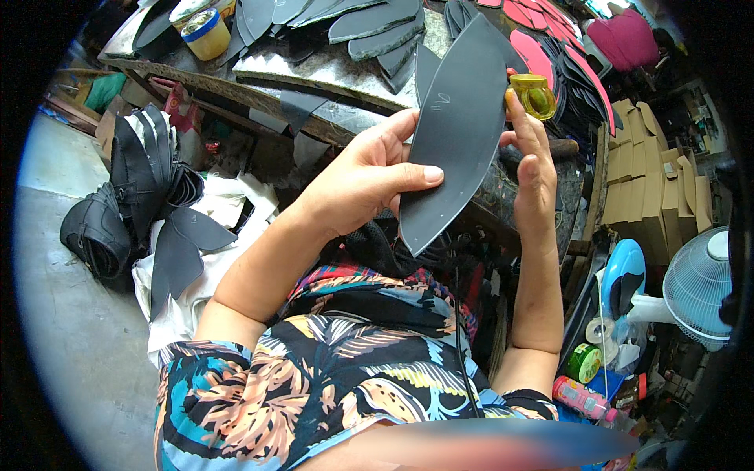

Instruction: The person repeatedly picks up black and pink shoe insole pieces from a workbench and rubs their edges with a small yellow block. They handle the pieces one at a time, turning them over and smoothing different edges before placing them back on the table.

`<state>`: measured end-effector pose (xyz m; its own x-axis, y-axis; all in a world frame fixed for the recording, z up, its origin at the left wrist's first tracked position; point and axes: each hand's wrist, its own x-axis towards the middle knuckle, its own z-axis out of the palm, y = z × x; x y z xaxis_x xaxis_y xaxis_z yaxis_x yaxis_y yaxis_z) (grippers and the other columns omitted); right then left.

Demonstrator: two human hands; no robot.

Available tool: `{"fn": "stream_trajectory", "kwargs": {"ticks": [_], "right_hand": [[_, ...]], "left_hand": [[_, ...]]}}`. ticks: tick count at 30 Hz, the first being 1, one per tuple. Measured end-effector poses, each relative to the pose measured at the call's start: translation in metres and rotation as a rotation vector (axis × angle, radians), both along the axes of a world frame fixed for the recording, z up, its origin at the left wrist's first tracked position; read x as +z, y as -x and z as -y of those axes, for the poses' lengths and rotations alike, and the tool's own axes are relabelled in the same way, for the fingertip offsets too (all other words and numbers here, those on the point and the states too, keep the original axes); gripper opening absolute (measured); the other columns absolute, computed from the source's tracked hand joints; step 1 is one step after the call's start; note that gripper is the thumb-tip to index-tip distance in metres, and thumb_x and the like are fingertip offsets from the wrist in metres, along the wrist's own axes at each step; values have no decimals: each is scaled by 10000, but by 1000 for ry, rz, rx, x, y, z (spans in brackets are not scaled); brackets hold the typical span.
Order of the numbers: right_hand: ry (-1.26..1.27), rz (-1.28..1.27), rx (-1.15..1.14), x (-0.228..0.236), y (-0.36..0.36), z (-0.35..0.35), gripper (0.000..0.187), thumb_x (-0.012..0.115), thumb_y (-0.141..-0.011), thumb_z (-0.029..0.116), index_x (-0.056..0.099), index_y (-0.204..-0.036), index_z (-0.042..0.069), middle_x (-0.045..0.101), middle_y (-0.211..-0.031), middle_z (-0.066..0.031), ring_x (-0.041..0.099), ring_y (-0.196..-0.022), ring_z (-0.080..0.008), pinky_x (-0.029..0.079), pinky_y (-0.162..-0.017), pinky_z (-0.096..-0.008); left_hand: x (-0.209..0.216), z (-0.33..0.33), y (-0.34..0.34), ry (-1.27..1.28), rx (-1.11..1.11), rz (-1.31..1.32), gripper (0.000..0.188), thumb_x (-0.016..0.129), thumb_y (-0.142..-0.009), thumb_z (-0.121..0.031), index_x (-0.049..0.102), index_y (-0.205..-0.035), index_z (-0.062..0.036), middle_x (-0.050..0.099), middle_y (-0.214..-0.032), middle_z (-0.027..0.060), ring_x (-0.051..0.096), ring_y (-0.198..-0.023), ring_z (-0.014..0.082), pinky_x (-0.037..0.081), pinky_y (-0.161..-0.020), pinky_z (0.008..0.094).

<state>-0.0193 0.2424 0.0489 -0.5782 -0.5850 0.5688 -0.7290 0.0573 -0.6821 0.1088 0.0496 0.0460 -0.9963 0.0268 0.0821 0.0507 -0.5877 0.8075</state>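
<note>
My left hand (365,169) grips a flat black shoe sole piece (463,118) near its lower end, with the thumb laid across its front face. The piece is held upright and tilted, with a faint pale mark on it. My right hand (534,169) is raised at its right edge, fingers stretched upward; whether the fingertips touch the edge I cannot make out. Just beyond those fingers is a yellow-lidded clear jar (534,98). Behind the piece, many black sole pieces (377,27) lie fanned out on the worktable (330,74).
An open tub (206,35) with a blue rim stands at the table's back left. Red and black pieces (569,74) are stacked at the right. Black shoe uppers (137,180) lie in bundles on the left. Cardboard boxes (640,180) and a fan (699,286) stand at right.
</note>
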Motion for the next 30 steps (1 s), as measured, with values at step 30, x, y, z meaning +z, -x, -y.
{"fn": "stream_trajectory", "kwargs": {"ticks": [30], "right_hand": [[-467,-789,-38,29,-46,-9,777,287,-881,781,763,-1119,215,643,-1136,-63,587,-954,-216,312,-1000,-434]], "left_hand": [[-7,2,24,23,278,-92,435,590,-939,-36,398,-1329,-5,616,-1147,116,683,-903,143,607,-654,253]]}}
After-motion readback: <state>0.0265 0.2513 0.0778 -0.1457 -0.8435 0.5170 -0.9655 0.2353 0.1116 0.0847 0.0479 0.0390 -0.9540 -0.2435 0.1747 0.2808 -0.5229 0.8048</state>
